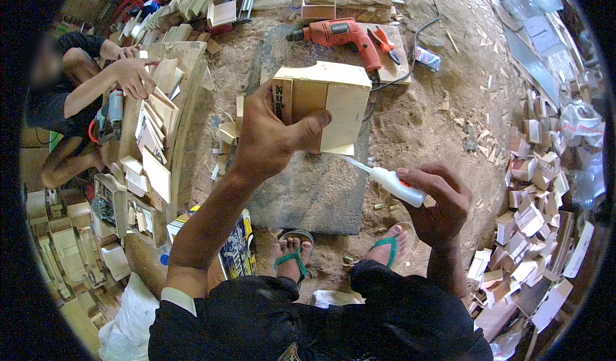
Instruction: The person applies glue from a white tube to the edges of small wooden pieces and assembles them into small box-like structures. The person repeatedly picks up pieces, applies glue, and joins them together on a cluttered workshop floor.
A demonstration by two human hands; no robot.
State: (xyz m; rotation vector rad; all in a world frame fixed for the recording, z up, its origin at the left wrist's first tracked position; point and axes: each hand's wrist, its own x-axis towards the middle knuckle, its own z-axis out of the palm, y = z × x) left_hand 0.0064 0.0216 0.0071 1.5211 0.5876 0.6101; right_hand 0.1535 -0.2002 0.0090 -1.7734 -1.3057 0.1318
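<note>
Up in front of me, my left hand [276, 127] grips a small wooden box [347, 104], thumb across its near face and fingers behind its left side. Dark printing marks the box's left part. My right hand [437, 201] is closed around a white glue bottle [396, 186] with a thin pointed nozzle. The nozzle slants up and left, close to the box's lower edge; whether it touches the wood I cannot tell.
Beyond the box, a red power drill [343, 37] and red-handled pliers [385, 43] lie on a board. A grey slab [308, 201] is below. Small wooden boxes [529, 220] are heaped at right. At left, a co-worker's hands [133, 72] are over a bench of wood pieces [154, 130].
</note>
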